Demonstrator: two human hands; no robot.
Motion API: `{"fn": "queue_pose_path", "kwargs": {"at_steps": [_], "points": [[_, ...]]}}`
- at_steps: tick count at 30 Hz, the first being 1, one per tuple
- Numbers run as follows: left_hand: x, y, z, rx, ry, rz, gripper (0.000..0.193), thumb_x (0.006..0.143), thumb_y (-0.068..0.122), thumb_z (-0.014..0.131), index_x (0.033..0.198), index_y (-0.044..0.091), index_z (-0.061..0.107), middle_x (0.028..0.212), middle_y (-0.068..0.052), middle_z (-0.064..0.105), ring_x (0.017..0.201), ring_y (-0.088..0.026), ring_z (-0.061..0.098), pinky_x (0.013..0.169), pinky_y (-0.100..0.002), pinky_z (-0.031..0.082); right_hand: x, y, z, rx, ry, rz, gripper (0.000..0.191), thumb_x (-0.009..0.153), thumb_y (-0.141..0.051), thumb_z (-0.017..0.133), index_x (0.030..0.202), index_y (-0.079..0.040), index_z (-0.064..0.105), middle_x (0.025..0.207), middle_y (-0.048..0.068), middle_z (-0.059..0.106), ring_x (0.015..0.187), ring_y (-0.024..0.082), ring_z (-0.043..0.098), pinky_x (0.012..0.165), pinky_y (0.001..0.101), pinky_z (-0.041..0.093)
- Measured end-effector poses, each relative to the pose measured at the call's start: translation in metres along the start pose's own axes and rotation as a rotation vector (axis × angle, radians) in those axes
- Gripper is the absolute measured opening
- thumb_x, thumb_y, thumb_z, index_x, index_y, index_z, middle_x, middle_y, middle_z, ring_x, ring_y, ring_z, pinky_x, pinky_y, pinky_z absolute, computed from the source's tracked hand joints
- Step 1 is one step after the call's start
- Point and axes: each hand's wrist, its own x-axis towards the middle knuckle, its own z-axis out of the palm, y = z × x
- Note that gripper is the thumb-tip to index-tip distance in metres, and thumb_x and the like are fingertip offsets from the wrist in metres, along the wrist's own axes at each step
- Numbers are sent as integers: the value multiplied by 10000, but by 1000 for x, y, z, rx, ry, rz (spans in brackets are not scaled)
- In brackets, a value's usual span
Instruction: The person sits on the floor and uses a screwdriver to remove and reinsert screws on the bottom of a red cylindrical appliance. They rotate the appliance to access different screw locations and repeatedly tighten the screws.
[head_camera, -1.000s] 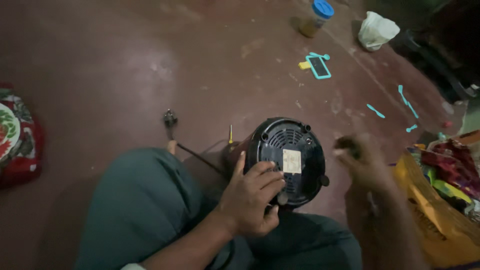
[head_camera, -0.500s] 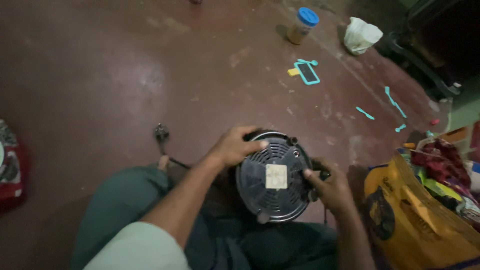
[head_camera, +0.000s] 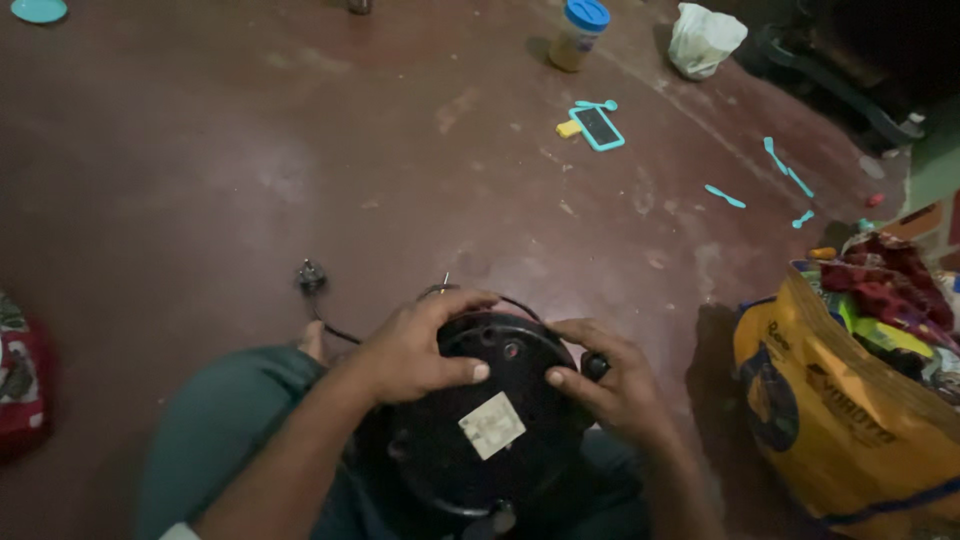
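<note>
Since half a second ago the left hand (head_camera: 415, 350) has slid from the top rim down onto the face of the round black machine base (head_camera: 480, 420), and the right hand (head_camera: 615, 385) has come in closer on the other side. The base now sits nearer the person, in the lap, bottom side up, with a small pale sticker (head_camera: 492, 425) showing.

Both hands press on it with fingers (head_camera: 455, 372) spread and curled over the rim, so both are grasping the base. Its black cord (head_camera: 330, 325) runs out to a plug (head_camera: 310, 276) lying on the red floor (head_camera: 200, 170).

The bottom cover looks closed and nothing has been taken off it, so the work seems to be only at the start.

A yellow bag (head_camera: 840, 410) stands at the right, stuffed with bright cloth and packets. A jar (head_camera: 580, 35) with a blue lid stands far off; I cannot tell what is in it. A white bag (head_camera: 705, 38) sits near it, tied shut
</note>
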Motion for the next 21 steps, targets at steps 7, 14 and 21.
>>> {"fn": "queue_pose_path", "kwargs": {"at_steps": [7, 14, 21], "points": [[-5, -3, -2, 371, -56, 193, 803, 711, 267, 894, 1434, 66, 607, 1412, -194, 612, 1338, -402, 505, 1089, -620, 174, 6, -14, 14, -10, -12, -24, 593, 743, -228, 865, 1273, -33, 686, 1160, 137, 738, 1104, 257, 705, 932, 362, 532], [-5, 24, -2, 313, -83, 11, 611, 749, 262, 823, 1321, 129, 655, 1299, -122, 677, 1242, -326, 618, 1033, -416, 476, 5, -15, 20, -26, -28, 459, 692, 692, -212, 955, 1305, -44, 679, 1017, 241, 711, 938, 367, 646, 793, 433, 517], [0, 34, 1, 379, -91, 141, 543, 750, 240, 830, 1252, 96, 680, 1189, -146, 684, 1189, -352, 612, 1003, -441, 464, -1, -8, 25, -12, 107, -63, 487, 725, -215, 901, 1133, -3, 739, 1084, 114, 758, 1012, 214, 741, 866, 328, 562]]}}
